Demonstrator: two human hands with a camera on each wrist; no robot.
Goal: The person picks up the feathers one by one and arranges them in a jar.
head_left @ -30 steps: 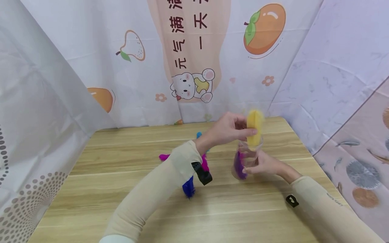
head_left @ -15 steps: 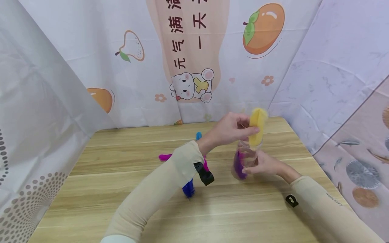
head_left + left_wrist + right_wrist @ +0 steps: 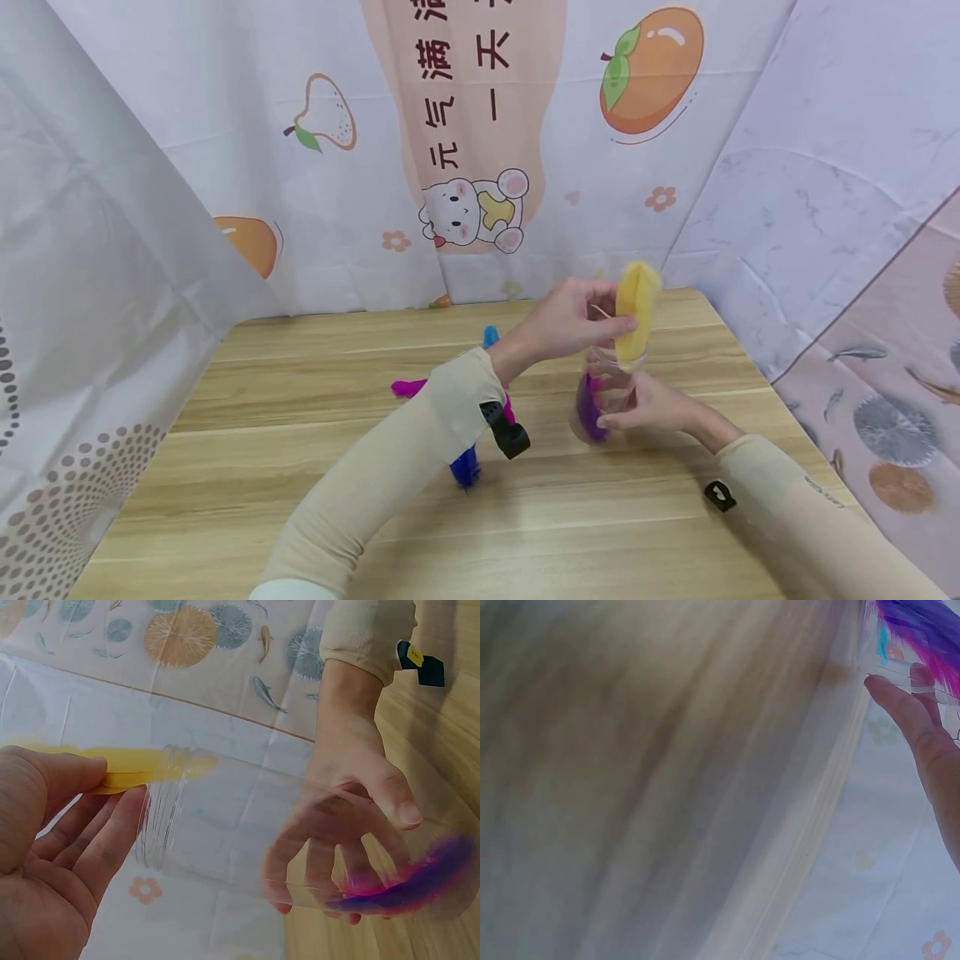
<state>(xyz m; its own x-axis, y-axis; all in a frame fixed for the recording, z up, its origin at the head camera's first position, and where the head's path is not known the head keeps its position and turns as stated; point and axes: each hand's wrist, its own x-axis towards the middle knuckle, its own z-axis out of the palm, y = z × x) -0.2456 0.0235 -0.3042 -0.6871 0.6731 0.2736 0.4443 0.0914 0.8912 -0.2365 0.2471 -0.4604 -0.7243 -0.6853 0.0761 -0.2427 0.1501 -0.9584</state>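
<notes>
In the head view my left hand (image 3: 573, 317) pinches a yellow feather (image 3: 636, 312) between thumb and fingers. The left wrist view shows the lower end of this yellow feather (image 3: 191, 766) inside the mouth of a clear jar (image 3: 225, 802). My right hand (image 3: 656, 406) grips the jar (image 3: 611, 383) round its side, thumb nearest the camera, and the jar is tilted. A purple feather with magenta edges (image 3: 590, 408) lies inside, near the bottom. The right wrist view catches my right hand (image 3: 926, 735) and the purple feather (image 3: 926, 634) only at its edge.
Left of the jar, a magenta feather (image 3: 407, 388), a dark blue feather (image 3: 466, 468) and a light blue feather (image 3: 491, 335) lie on the wooden table (image 3: 300, 450), partly hidden by my left forearm. A printed curtain (image 3: 337, 250) hangs behind the table.
My left hand has shifted slightly to the right, and the yellow feather has moved right and a little up with it. The right hand and jar stay in place.
</notes>
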